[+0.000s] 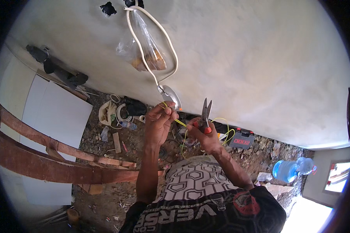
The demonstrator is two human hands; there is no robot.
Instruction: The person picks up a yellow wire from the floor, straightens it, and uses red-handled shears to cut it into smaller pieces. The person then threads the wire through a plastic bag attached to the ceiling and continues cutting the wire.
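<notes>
A thin yellow-green wire (180,122) runs between my two hands in front of the wall. My left hand (158,121) pinches it near one end, fingers closed. Scissors with red handles (205,112) are in my right hand (208,139), blades pointing up and slightly apart. My right thumb and fingertips also meet the wire. Loose loops of it hang around and beyond that hand. Just above my left hand, a shiny silver round fitting (170,96) hangs at the lower end of a looped white cable (175,52). Whether my left fingers touch the fitting, I cannot tell.
A clear plastic bag (149,58) with brown contents hangs inside the cable loop. Curved wooden beams (66,171) cross at left before white panels (54,110). A dark toolbox (242,139), a blue water jug (284,171) and a coiled white hose (121,113) lie on the rubble floor.
</notes>
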